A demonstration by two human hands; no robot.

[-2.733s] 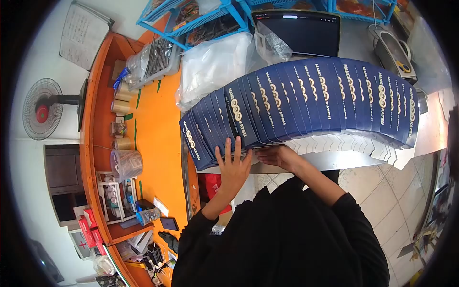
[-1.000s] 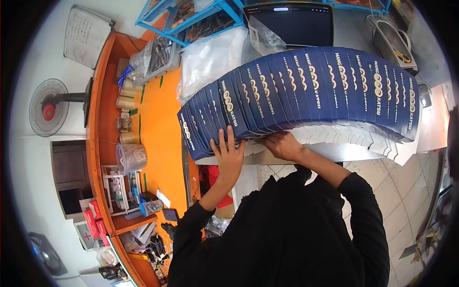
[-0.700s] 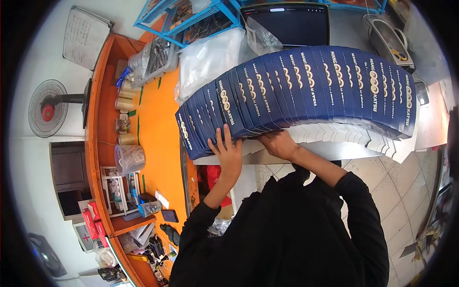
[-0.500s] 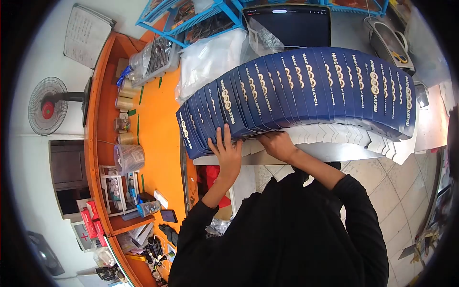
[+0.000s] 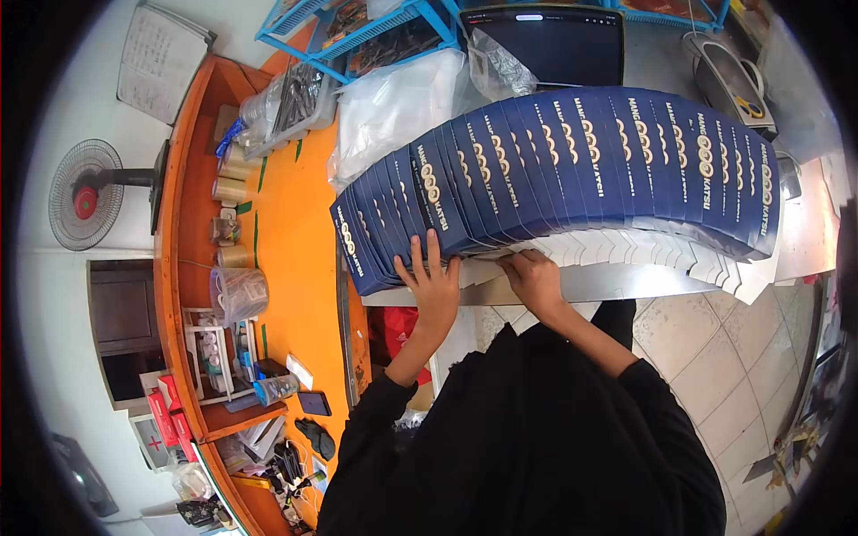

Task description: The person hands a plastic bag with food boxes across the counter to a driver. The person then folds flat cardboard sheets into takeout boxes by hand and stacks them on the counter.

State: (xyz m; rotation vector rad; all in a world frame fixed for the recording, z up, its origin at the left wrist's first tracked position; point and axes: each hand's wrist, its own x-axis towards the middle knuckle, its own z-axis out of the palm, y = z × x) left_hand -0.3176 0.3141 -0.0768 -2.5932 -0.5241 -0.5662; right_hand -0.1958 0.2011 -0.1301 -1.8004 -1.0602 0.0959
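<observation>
A long curved row of dark blue cardboard boxes (image 5: 608,174), printed with pale "MANG KATSU" lettering, stands packed together on the metal counter. White flaps (image 5: 626,246) stick out along the near side of the row. My left hand (image 5: 433,288) lies with fingers spread against the lower edge of a box near the left end. To its right, my right hand (image 5: 534,284) is closed at the near edge of the row, its fingertips pinching what looks like a white box flap. The fingertips partly cover that flap.
An orange counter (image 5: 304,232) with tape rolls and tubs runs along the left. Clear plastic bags (image 5: 393,112) lie behind the boxes, beside a dark screen (image 5: 554,49). Blue racks (image 5: 402,40) stand at the back. Scissors (image 5: 749,107) sit in a holder at back right.
My right hand has drawn back slightly toward me and its fingertips now show at the flap. My left hand has shifted a little to the right, still on the boxes.
</observation>
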